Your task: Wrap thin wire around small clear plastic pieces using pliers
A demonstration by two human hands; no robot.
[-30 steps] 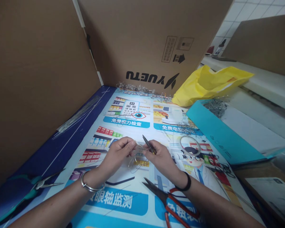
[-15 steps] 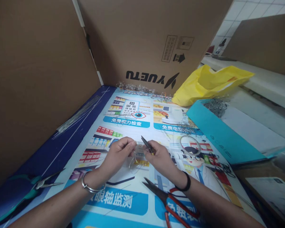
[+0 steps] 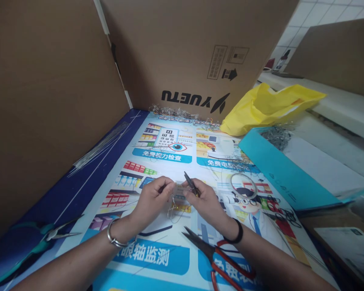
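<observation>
My left hand (image 3: pixel 153 200) and my right hand (image 3: pixel 202 200) meet over the printed poster mat (image 3: pixel 157 258), both pinched on a thin bent wire piece (image 3: pixel 174 202) that hangs between them. A small dark pointed tool (image 3: pixel 190 184) sticks up out of my right hand's fingers as well. A silver bangle sits on my left wrist, a black band on my right. Just below my right hand lie red-handled pliers (image 3: pixel 218 258) on the mat.
Teal-handled pliers (image 3: pixel 53 233) lie at the left. Straight wires (image 3: pixel 98 145) rest along the left cardboard wall (image 3: pixel 48 101). A yellow bag (image 3: pixel 269 107), a teal folder (image 3: pixel 276 169) with a wire pile (image 3: pixel 277 135), a wire ring (image 3: pixel 243 185) and finished wire bits by the back carton (image 3: pixel 185 114).
My hands have drawn a little closer together and the wire piece has turned slightly between the fingers. Everything else stays where it was.
</observation>
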